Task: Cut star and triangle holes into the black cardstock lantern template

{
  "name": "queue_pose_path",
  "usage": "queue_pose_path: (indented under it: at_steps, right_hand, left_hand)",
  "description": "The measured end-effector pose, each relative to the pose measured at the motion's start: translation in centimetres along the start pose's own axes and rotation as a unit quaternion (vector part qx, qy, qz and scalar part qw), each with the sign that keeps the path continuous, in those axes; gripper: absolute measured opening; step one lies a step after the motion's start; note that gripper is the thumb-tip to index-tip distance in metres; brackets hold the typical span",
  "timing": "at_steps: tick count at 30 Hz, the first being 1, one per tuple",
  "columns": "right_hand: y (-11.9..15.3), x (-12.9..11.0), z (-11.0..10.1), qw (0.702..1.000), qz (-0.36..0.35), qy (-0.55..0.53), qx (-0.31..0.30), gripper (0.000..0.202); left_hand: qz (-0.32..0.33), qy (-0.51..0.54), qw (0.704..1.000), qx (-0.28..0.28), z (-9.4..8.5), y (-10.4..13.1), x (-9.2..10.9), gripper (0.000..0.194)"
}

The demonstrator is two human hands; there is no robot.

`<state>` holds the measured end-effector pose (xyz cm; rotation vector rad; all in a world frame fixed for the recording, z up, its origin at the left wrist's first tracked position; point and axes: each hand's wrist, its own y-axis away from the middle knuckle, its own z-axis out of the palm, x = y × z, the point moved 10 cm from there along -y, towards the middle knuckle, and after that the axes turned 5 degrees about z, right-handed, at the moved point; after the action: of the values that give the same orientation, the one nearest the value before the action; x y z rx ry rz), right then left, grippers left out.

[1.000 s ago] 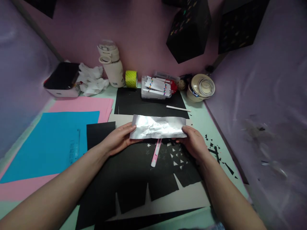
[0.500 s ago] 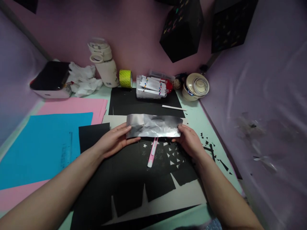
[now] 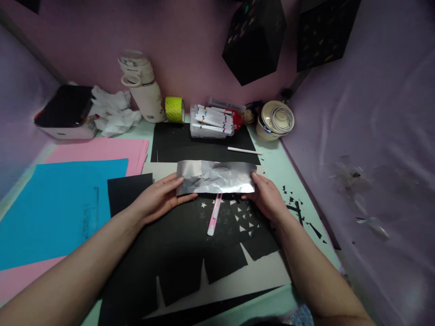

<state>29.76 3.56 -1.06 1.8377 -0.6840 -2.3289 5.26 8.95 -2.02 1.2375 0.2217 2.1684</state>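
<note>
A wrinkled silver foil pouch (image 3: 217, 177) is stretched level between my two hands. Its left end is pinched by my left hand (image 3: 163, 194), thumb on top and fingers beneath. At the right end, my right hand (image 3: 267, 192) grips it the same way. Below the pouch, a pink craft knife (image 3: 214, 217) lies on a large black paper sheet (image 3: 163, 249), its upper end hidden behind the foil. Small triangles and stars are cut through this sheet, and drawn star outlines show beside them.
Blue paper (image 3: 64, 203) lies over pink sheets on the left. Along the back stand a white bottle (image 3: 146, 97), yellow tape (image 3: 174, 110), a box of white pens (image 3: 214, 121) and a lidded cup (image 3: 274, 122). Black paper scraps (image 3: 314, 230) litter the right. Black decorated boxes (image 3: 254, 43) hang above.
The whole view has shifted slightly, so everything sits a little further left and up. Both hands keep their hold on the foil pouch, which looks almost unchanged.
</note>
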Motion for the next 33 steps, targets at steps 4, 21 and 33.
queue_pose_path:
  at_steps: [4,21,33]
  right_hand:
    - [0.02,-0.02,-0.06,1.0,-0.002,-0.015,0.003,0.032]
    - [-0.23,0.44,-0.72,1.0,-0.003,0.004,0.02,0.034]
    - [0.15,-0.27,-0.73,0.998,-0.016,0.043,0.037,0.034]
  left_hand:
    - [-0.001,0.004,1.0,-0.002,-0.1,-0.01,-0.08,0.022]
    - [0.009,-0.005,0.999,-0.041,0.23,-0.14,-0.21,0.021]
    - [0.012,-0.005,0.999,-0.045,0.31,-0.06,-0.25,0.018]
